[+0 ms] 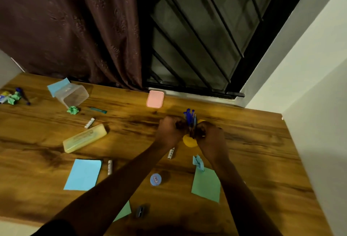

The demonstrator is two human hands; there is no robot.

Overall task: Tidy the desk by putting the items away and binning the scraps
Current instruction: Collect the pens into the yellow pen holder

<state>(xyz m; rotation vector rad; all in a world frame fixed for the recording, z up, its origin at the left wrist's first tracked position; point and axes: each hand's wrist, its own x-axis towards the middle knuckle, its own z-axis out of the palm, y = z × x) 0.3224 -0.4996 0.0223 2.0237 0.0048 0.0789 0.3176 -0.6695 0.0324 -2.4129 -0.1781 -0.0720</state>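
Fingers (179, 123) on both hands are curled in tight around one bunch of blue pens (190, 117). The left hand (169, 131) is on one side and the right hand (211, 139) on the other, so both are gripping the same bundle. The pens stand upright in a yellow cup (189, 141), which sits on the wooden desk (253, 141) right between the wrists. I make out maybe four or five blue caps, but it's too blurry for a real count.

Everything else on the desk, counted:

- Three white sticks (89, 123): one just beside the yellow pencil case (84, 138), one next to the big blue sheet (83, 174), one by the left wrist.
- Two blue sheets in total. The second blue sheet (58, 86) is tucked behind the clear container (72, 94), which lies on its side.
- Two green sheets: a green sheet (206, 185) near the right forearm and another green corner (124, 211) poking out from under the left forearm.
- Three crumpled scraps: a green ball (72, 110) just beside the container, a green wad (13, 98) at the far left, and a blue scrap (198, 162) touching the green sheet's top edge.
- One loose blue pen (23, 94) beside that wad, and one teal pen (98, 110) near the green ball.
- One pink lid (155, 98) at the back edge, one round blue thing (155, 179), and one small dark object (139, 211) near the front that I can't identify.
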